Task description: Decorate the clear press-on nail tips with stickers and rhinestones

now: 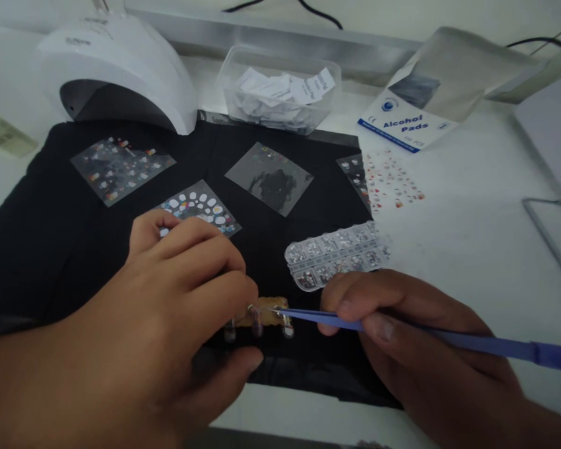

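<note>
Purple tweezers [330, 317] are pinched between the thumb and fingers of my right hand [402, 330]. Their thin tips point left and reach a yellowish strip [266, 305] on the black mat. Several glossy false nails [287, 327] stick out from the strip's near side. My left hand [191, 280] is over the strip's left end with bent fingers. Its thumb stands apart, below the strip, and the index finger hides part of the strip. Just beyond my right fingers is a clear compartment case [315, 255] of small shiny gems.
Sticker sheets [121, 168] lie on the black mat [42, 218], one partly under my left hand. Behind stand a white nail lamp [168, 81], a clear tub [283, 115] of packets and an alcohol pads box [406, 128]. A wire stand [549, 237] is at right.
</note>
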Action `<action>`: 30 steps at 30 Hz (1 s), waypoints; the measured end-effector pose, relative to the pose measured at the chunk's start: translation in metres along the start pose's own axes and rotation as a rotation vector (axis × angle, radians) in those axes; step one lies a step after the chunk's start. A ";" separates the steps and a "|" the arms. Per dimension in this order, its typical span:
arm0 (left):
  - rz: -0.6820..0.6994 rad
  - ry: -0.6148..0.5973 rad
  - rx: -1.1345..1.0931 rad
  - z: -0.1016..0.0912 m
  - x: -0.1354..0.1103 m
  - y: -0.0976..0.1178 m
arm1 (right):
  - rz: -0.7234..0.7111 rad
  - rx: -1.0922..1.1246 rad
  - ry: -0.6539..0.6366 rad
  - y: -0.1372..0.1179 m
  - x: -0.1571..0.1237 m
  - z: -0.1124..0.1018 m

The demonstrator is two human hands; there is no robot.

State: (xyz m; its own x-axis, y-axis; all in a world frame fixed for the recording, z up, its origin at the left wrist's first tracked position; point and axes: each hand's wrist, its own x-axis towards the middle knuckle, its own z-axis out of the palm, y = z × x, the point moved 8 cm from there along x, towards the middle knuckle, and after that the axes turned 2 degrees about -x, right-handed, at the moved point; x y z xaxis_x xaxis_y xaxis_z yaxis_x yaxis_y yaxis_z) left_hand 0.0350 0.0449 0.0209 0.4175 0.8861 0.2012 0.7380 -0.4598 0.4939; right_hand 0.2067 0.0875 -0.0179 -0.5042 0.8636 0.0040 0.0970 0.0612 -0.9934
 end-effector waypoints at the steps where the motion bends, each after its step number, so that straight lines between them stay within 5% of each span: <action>1: -0.005 0.007 -0.016 -0.001 0.000 0.000 | 0.006 -0.002 0.002 0.000 0.001 0.000; 14: 0.094 -0.096 -0.074 0.005 -0.002 0.004 | 0.021 0.039 -0.001 0.000 0.001 0.003; 30: 0.070 -0.063 -0.078 0.006 0.000 0.001 | 0.057 0.064 0.001 0.003 0.001 0.004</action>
State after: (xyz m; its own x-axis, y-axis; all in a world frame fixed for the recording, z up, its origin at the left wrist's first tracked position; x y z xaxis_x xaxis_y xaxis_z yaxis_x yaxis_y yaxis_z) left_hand 0.0386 0.0446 0.0166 0.5007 0.8457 0.1847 0.6637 -0.5121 0.5453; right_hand 0.2026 0.0868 -0.0212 -0.4985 0.8653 -0.0527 0.0708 -0.0199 -0.9973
